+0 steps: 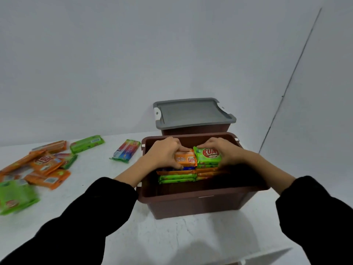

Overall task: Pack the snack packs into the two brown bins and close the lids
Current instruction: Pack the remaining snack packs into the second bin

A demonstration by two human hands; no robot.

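Orange snack pack (186, 159) and green snack pack (208, 155) sit side by side on top of two stacks (177, 177) inside the near brown bin (191, 195), towards its far wall. The left hand (164, 152) pinches the orange one, thumb at the near edge and fingers curled over the far edge. The right hand (226, 152) curls round the green one much the same way.

To do this well, I'd say: lay each pack flat and square on its own stack, edges lined up, with a light press so the piles stay level and low enough for a lid.

Behind, the far brown bin (196, 130) wears its grey lid (193, 111), closed as far as I can tell. On the white table (152, 236), a striped pack (127, 150) lies just beside the near bin. A loose heap of packs (45, 165) waits well to the left, too blurred to count.

The bin wall hides how deep the stacks go, the right fingertips are tucked behind the green pack, and the near bin's own lid isn't in view.
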